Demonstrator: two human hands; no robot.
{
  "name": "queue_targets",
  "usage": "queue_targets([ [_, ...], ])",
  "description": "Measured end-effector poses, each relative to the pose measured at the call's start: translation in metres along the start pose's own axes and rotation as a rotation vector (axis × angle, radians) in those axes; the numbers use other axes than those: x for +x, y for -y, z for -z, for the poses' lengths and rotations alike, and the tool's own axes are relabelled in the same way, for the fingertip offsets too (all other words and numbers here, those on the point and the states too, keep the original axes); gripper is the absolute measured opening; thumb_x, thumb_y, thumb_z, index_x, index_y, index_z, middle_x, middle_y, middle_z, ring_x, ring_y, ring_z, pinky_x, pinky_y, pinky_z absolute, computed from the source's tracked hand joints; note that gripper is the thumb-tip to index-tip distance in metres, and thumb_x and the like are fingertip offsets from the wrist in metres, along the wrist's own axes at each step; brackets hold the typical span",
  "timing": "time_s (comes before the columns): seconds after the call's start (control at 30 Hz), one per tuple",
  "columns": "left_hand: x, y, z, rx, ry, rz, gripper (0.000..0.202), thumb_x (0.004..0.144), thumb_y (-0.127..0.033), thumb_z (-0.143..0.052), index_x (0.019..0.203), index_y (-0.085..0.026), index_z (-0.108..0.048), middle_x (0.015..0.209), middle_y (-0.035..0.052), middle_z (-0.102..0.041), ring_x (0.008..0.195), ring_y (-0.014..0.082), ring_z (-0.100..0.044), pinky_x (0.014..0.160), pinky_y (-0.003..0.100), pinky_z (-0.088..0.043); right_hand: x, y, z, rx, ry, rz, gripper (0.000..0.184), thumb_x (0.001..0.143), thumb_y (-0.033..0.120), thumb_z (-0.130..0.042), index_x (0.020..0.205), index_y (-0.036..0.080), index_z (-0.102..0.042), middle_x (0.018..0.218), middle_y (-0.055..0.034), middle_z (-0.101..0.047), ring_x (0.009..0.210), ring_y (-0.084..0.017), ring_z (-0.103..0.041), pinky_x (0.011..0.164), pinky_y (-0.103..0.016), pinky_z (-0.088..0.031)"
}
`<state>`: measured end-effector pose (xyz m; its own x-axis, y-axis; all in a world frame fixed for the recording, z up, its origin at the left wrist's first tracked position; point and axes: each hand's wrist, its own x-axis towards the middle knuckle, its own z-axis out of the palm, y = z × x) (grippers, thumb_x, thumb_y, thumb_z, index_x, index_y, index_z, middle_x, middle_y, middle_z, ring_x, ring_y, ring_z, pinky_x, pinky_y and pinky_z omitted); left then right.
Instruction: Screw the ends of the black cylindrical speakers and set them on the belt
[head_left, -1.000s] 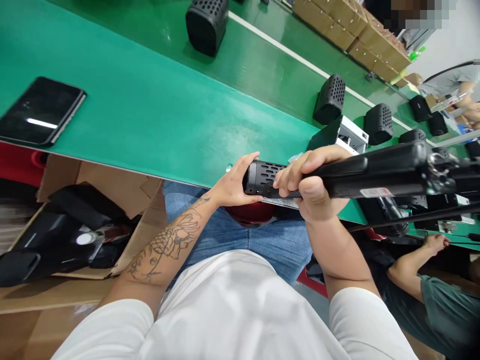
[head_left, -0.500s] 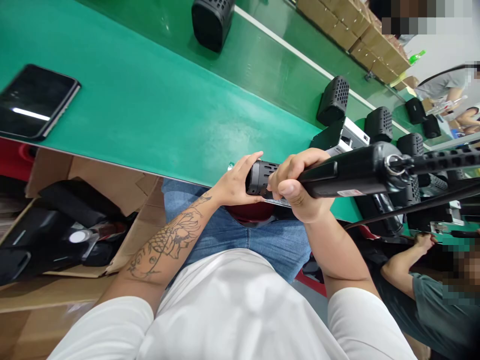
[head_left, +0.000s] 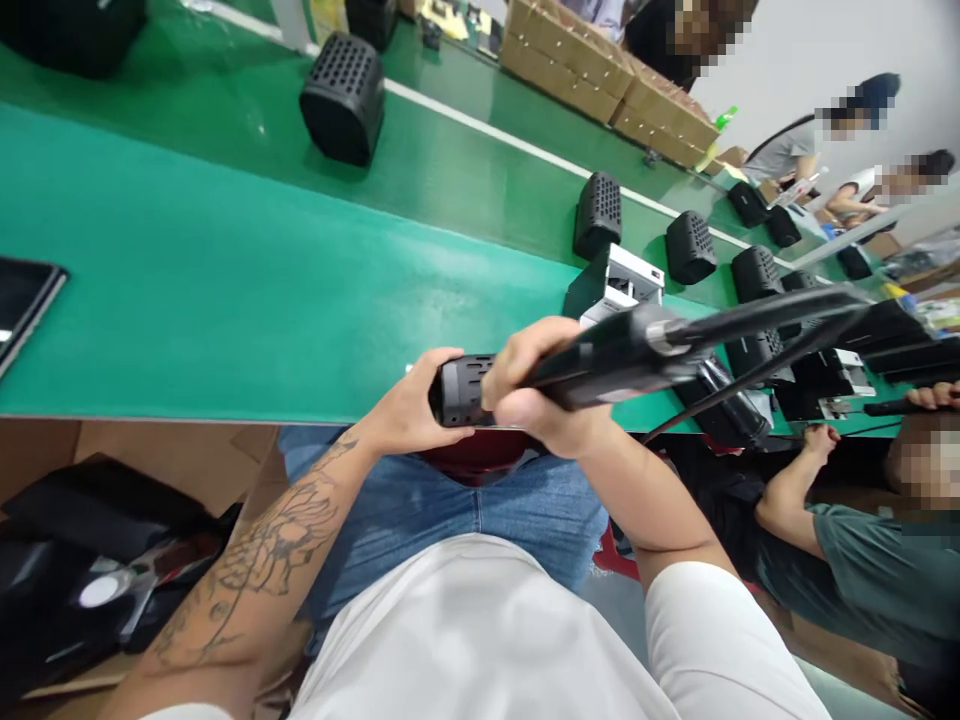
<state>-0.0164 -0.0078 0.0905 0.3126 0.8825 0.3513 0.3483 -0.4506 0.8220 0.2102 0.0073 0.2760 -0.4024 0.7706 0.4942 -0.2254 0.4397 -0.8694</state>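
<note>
My left hand (head_left: 409, 405) is closed around one end of a black slotted housing (head_left: 461, 388), which lies on its side at the table's near edge. My right hand (head_left: 551, 395) grips a thick black corded electric screwdriver (head_left: 611, 358), held across the other end of the housing. The tool's tip and that end of the housing are hidden behind my right fingers. Just beyond my right hand stands a small black-and-white box with an open front (head_left: 626, 280), likely a screw feeder.
Black perforated housings (head_left: 345, 100) stand along the green belt (head_left: 480, 190) behind the green tabletop (head_left: 300, 300). A phone (head_left: 30, 300) lies far left. Below left is a carton with black parts (head_left: 105, 510). The screwdriver's cable (head_left: 765, 320) runs right, towards a co-worker in a green shirt (head_left: 862, 560).
My view has turned, so the phone sits further left and more of the room's right side shows. Both hands keep their holds on the housing and the screwdriver.
</note>
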Motion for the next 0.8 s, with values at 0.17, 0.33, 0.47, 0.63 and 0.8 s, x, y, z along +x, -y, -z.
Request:
queue_targets([
  [0.17, 0.006, 0.019, 0.031, 0.064, -0.128, 0.064, 0.115, 0.075, -0.063, -0.115, 0.172, -0.03, -0.064, 0.165, 0.0155, -0.076, 0.149, 0.0438, -0.084, 0.125, 0.062, -0.078, -0.001, 0.037, 0.104, -0.244, -0.504, 0.248, 0.047, 0.1, 0.069, -0.106, 0.098, 0.034, -0.076, 0.063, 0.0112, -0.059, 0.042, -0.016, -0.06, 0.05, -0.035, -0.064],
  [0.33, 0.116, 0.059, 0.047, 0.069, -0.42, 0.181, 0.128, 0.067, -0.065, -0.119, 0.174, -0.033, -0.057, 0.175, 0.0167, -0.068, 0.158, 0.0465, -0.077, 0.131, 0.068, -0.074, -0.011, 0.009, 0.188, -0.432, -0.735, 0.187, 0.059, 0.089, 0.072, -0.113, 0.089, 0.029, -0.073, 0.061, 0.0089, -0.065, 0.044, -0.016, -0.063, 0.048, -0.033, -0.062],
  [0.47, 0.253, 0.086, 0.031, 0.09, -0.569, 0.27, 0.136, 0.072, -0.069, -0.122, 0.178, -0.025, -0.049, 0.185, 0.0167, -0.058, 0.184, 0.0431, -0.051, 0.156, 0.067, -0.043, -0.024, -0.025, 0.202, -0.407, -0.717, 0.099, 0.065, 0.086, 0.076, -0.113, 0.092, 0.029, -0.068, 0.058, 0.0111, -0.065, 0.042, -0.015, -0.062, 0.048, -0.032, -0.063],
  [0.63, 0.367, 0.099, -0.016, 0.093, -0.509, 0.26, 0.095, 0.122, -0.069, -0.083, 0.183, -0.008, -0.044, 0.194, 0.02, -0.045, 0.2, 0.0418, -0.004, 0.152, 0.075, -0.02, -0.035, -0.028, 0.195, -0.378, -0.717, 0.05, 0.061, 0.09, 0.07, -0.113, 0.092, 0.029, -0.067, 0.062, 0.01, -0.067, 0.045, -0.015, -0.063, 0.051, -0.033, -0.066],
  [0.8, 0.377, 0.096, -0.041, 0.166, -0.589, 0.512, 0.115, 0.094, -0.034, -0.109, 0.185, -0.014, -0.043, 0.193, 0.0319, -0.05, 0.189, 0.0438, -0.047, 0.16, 0.06, -0.036, -0.045, -0.006, 0.186, -0.332, -0.726, -0.013, 0.048, 0.082, 0.053, -0.115, 0.079, 0.029, -0.074, 0.054, 0.0053, -0.064, 0.037, -0.018, -0.059, 0.045, -0.037, -0.061],
])
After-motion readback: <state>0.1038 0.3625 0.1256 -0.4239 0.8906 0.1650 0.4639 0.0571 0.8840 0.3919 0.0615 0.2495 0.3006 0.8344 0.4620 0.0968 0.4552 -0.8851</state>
